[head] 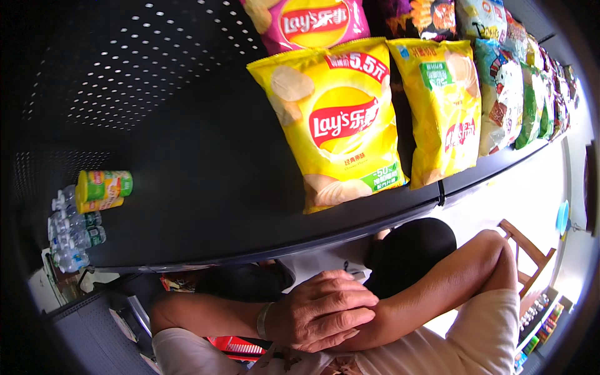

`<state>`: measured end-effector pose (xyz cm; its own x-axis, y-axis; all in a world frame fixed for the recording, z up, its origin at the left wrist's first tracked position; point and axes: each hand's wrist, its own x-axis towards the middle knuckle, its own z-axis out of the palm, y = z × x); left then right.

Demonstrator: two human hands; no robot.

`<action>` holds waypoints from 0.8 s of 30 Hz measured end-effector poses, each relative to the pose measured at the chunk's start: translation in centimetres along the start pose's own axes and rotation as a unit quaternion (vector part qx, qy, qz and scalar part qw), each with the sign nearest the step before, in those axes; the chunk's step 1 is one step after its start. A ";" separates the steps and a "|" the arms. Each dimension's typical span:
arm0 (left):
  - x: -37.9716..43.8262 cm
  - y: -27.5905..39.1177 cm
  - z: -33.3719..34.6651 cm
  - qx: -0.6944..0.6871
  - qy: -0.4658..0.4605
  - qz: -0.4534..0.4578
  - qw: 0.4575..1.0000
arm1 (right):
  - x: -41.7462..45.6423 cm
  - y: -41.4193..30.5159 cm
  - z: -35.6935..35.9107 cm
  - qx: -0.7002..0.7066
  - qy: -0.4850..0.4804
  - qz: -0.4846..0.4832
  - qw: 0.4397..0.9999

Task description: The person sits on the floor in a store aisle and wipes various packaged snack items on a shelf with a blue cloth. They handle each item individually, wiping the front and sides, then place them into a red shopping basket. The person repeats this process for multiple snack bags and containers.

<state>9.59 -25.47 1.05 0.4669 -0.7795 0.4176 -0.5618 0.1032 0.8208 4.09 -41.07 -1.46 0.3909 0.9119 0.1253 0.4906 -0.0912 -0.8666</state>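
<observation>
My left hand, with a band on its wrist, lies across my right forearm in front of my chest. Its fingers are loosely bent, slightly apart, and hold no object. My right hand is hidden behind the left hand and wrist. Beyond my arms, a yellow Lay's potato chip bag leans upright near the front edge of a black metal shelf. Beside it on the right stands a second yellow chip bag, apart from my hands.
A pink Lay's bag and more snack bags line the shelf behind and rightward. Chip canisters and plastic water bottles stand at left. A wooden chair is on the right, a red plastic basket below my left arm.
</observation>
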 end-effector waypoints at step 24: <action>4.9 -10.0 -4.7 -0.037 0.405 -0.327 0.853 | 6.6 0.9 0.5 -0.329 -0.126 0.106 0.930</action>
<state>20.69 -27.43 -3.34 0.9995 -0.0054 -0.0301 0.0292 -0.1284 0.9913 6.77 -34.90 -1.66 0.3785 0.9028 -0.2041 0.8266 -0.4289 -0.3644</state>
